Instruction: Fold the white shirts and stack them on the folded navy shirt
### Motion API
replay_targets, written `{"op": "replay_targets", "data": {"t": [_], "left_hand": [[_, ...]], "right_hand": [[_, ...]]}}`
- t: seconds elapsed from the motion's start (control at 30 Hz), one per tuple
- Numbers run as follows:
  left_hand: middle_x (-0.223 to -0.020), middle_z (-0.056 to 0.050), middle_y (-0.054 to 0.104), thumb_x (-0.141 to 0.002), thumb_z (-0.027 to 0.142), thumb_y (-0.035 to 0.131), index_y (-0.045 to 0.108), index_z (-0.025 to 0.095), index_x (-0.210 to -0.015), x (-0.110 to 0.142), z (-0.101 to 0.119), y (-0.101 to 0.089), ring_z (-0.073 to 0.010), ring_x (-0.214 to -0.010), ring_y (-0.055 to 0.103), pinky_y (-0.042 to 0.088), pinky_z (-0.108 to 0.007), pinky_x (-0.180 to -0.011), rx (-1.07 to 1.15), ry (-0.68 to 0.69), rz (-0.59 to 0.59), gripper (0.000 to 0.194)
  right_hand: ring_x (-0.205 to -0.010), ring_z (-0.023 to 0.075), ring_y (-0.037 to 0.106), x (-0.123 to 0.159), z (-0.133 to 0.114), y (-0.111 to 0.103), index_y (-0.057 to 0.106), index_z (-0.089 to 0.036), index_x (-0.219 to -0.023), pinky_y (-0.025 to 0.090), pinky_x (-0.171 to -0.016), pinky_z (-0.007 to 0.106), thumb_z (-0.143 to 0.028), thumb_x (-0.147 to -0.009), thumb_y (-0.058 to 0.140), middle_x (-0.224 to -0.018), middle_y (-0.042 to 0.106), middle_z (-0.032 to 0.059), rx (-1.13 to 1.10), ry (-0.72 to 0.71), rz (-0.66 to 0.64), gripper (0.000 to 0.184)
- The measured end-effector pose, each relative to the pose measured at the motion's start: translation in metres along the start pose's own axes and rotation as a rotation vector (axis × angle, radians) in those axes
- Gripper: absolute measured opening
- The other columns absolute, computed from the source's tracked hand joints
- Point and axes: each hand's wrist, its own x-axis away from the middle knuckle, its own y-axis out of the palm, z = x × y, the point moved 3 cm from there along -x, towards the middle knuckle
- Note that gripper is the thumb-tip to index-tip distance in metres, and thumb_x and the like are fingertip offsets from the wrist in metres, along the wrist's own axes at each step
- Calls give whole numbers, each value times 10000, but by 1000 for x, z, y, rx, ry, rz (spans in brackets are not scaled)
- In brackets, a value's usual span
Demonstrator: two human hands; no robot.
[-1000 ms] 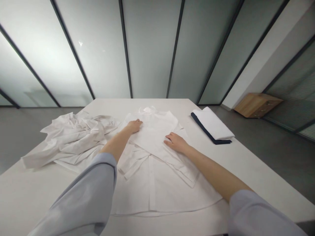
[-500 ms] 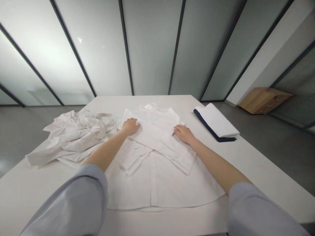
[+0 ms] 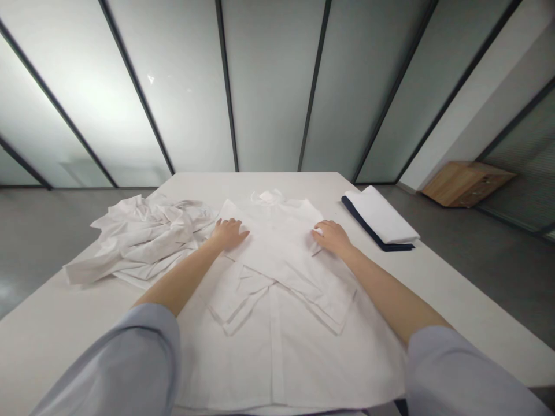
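Observation:
A white button shirt lies flat on the white table, collar at the far end, both sleeves folded in across its body. My left hand rests palm down on the shirt's left shoulder, fingers spread. My right hand lies flat on the right shoulder edge, fingers slightly curled on the cloth. Neither hand lifts the fabric.
A crumpled heap of white garments sits to the left of the shirt. A folded white garment on a dark blue one lies at the right. A wooden cabinet stands on the floor by the glass wall.
My right hand slid outward from the middle of the shirt to its right shoulder. My left hand shifted slightly left. The view moved closer over the shirt.

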Motion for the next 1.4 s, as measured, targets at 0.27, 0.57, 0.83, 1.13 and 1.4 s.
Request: {"op": "replay_targets", "data": {"t": [0.27,0.57,0.83,1.13,1.4], "left_hand": [[-1569,-148,236,-943,563,250,290,198,-1487,-17,6,22,-303,-1435,227,205,-473,-1120,105,-12,-45,657],[-1363,-162,532,-875,656,346,511,197,-1307,16,8,3,-313,-1238,504,340,-444,-1023,-11,86,-62,651],[-1110,-135,699,-894,552,360,676,186,-1072,-12,3,-30,-274,-1108,612,447,-350,-910,-11,77,-368,515],[-1434,-154,475,-866,269,484,363,149,-1430,-65,8,13,-223,-1300,473,375,-294,-1031,321,-100,7,589],[-1117,-117,685,-800,204,534,587,121,-1197,-75,4,11,-219,-1037,633,477,-274,-837,590,-203,81,410]], "right_hand": [[-1399,291,305,-30,-24,43,423,-178,-1431,272,-1109,429,-465,-967,350,-1527,334,134,-70,-7,-126,551],[-1268,337,478,5,-38,23,557,-156,-1323,377,-1004,453,-491,-942,361,-1384,511,192,37,-124,-192,544],[-971,286,658,-26,-53,-20,745,-181,-997,476,-789,352,-440,-921,420,-1045,712,144,76,-127,-447,423],[-1052,233,609,-101,-55,33,660,-180,-1146,446,-851,270,-220,-872,478,-1156,670,108,-223,106,-204,332],[-969,202,601,-108,-53,38,665,-155,-1084,433,-801,248,-194,-844,520,-1060,663,96,-295,150,-75,284]]}}
